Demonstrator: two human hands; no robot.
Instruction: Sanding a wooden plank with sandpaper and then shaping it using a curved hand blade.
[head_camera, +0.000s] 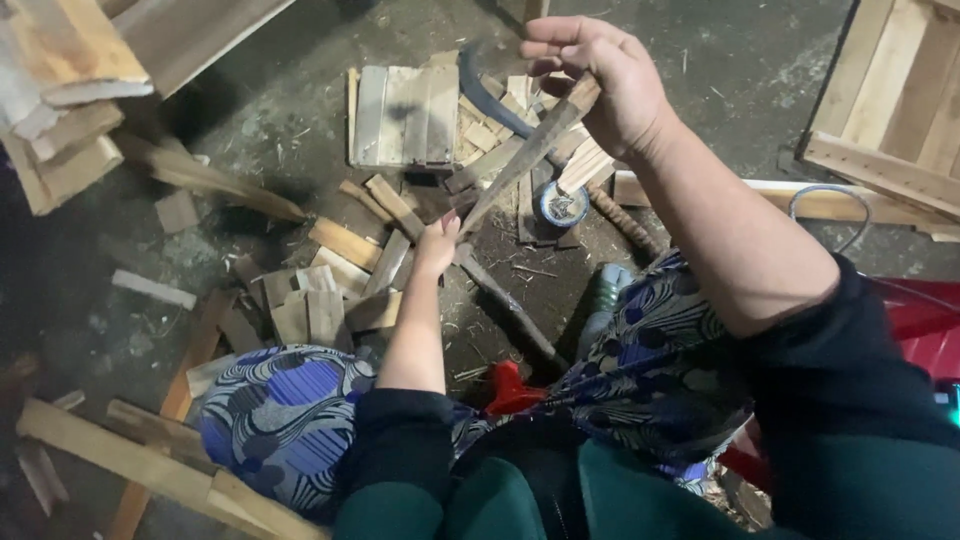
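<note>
- Your right hand (605, 85) has its grip clamped on the upper end of a long wooden strip (520, 160).
- Your left hand (437, 245) closes its grip on the strip's lower end, above scrap wood pieces (330, 290) on the floor (700, 60).

Short pale wood offcuts (330, 290) crowd the floor around my left hand (437, 243). Bare grey concrete floor (730, 70) lies open beyond my right hand (600, 75).

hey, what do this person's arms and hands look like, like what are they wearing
Both hands, the left hand and right hand, are bare, no gloves. The forearms are bare too, with dark sleeves pushed up near the elbows. No rings or watch show.
</note>
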